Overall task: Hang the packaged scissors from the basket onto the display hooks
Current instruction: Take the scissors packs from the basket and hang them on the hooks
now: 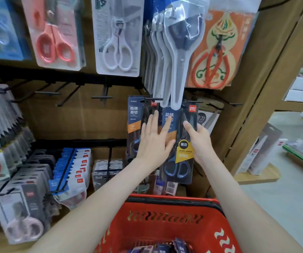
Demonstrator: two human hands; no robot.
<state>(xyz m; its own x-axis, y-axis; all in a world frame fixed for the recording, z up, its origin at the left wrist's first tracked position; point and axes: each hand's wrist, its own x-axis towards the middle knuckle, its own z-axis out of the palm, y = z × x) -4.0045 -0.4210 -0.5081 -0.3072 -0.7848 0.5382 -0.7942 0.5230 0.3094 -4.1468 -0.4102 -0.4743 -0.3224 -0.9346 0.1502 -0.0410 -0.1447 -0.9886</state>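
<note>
Shop display board (64, 121) behind; right hand (201, 143) grip pinches the likely light, stiff, slick scissors pack (182, 161) at its 3 o'clock edge, left hand (151, 143) flat-fingered on its face.

Brown flat back panel (70, 121) was crossed by black horizontal metal rails (64, 77). Light wooden upright post (267, 88) stood right, pale grey smooth floor (275, 207) beyond, wooden side shelf (300, 106) far right.
</note>
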